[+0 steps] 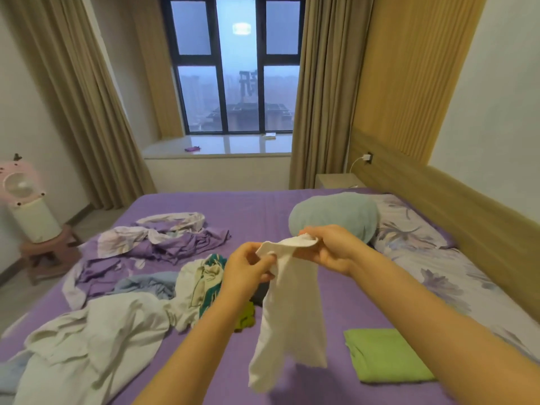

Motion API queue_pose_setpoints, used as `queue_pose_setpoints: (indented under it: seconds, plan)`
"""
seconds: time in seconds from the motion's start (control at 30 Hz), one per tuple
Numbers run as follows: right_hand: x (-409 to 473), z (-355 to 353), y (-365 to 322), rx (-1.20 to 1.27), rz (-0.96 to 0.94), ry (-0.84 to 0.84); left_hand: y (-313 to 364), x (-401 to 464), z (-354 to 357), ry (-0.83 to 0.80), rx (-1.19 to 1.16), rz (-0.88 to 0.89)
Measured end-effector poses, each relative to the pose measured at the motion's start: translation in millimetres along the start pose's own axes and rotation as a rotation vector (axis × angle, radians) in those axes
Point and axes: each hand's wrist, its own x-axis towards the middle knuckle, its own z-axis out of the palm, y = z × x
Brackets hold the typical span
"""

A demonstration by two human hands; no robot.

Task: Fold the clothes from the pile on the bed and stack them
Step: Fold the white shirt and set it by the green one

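While both hands hold it up over the purple-sheeted bed (pixel 263 206), a small white cloth garment (pixel 289 317) hangs lengthwise in the air — pinched at its top edge and dangling free below. The left hand (pixel 248 267) has its grip closed on the near corner of that edge, thumb and fingers curled round the fabric; the right hand (pixel 327 249) likewise grips the far corner, fingers bunched over a gathered bit of cloth.

To the left of the arms, the loose pile of unfolded clothes (pixel 140 302) sprawls across the mattress: pale cream, blue, teal-patterned and green pieces tangled together, with a crumpled purple floral cover (pixel 157 244) beyond. At the right, near the right forearm, a folded lime-green garment (pixel 385 358) lies flat on the sheet — seemingly the start of the stack.

My reading is that the piece is being straightened and squared before its first fold. The next move likely calls for spreading the top edge taut, laying it flat on the bed or doubling it in the air, then setting it on the green piece.
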Motion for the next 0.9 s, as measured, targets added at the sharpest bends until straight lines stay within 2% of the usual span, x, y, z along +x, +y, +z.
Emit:
queue_pose_setpoints:
  seconds: [0.07, 0.13, 0.17, 0.27, 0.3, 0.37, 0.43, 0.5, 0.57, 0.63, 0.67, 0.73, 0.8, 0.9]
  plan:
    - [-12.0, -1.3, -4.3, -0.129, -0.080, -0.117, 15.0, 8.4, -12.2, -0.019, -0.127, -0.038]
    - [-26.8, -2.3, -5.7, -0.514, -0.316, -0.177, 34.6, 15.9, -20.7, -0.110, -0.170, -0.010]
    - [-33.5, -4.0, -5.5, -0.791, -0.559, -0.159, 45.4, 19.5, -21.4, -0.173, -0.186, 0.000]
    - [-45.1, -2.6, -8.0, -1.684, -1.553, -0.095, 77.4, 29.9, -18.5, -0.341, -0.182, -0.018]
    - [-48.2, -1.1, -8.5, -1.905, -1.745, -0.168, 88.6, 32.7, -17.6, -0.399, -0.159, -0.031]
    - [-53.9, 4.9, -9.7, -2.221, -1.874, -0.335, 108.9, 36.9, -16.5, -0.523, -0.079, -0.059]
    - [-54.9, 13.5, -12.8, -2.350, -1.813, -0.401, 123.0, 39.1, -15.2, -0.618, -0.016, -0.070]
    - [-56.7, 25.0, -19.5, -2.287, -1.749, -0.310, 129.1, 40.6, -14.6, -0.624, -0.010, -0.052]
    - [-55.6, 31.3, -25.2, -2.133, -1.478, -0.206, 124.2, 38.7, -18.3, -0.587, -0.027, -0.030]
    - [-55.3, 31.2, -28.0, -1.930, -1.124, -0.105, 107.4, 30.8, -27.5, -0.594, -0.014, -0.033]
    - [-54.5, 30.2, -29.4, -1.787, -1.031, -0.077, 95.9, 25.4, -33.2, -0.619, -0.021, -0.061]
    - [-51.3, 29.4, -31.6, -1.484, -0.958, -0.049, 71.4, 13.4, -43.6, -0.677, -0.140, -0.156]
    - [-47.8, 31.1, -36.0, -1.227, -0.876, 0.007, 52.5, 3.6, -53.4, -0.693, -0.268, -0.181]
    - [-44.2, 35.0, -43.0, -0.944, -0.676, 0.014, 40.1, -7.5, -60.1, -0.602, -0.162, -0.060]
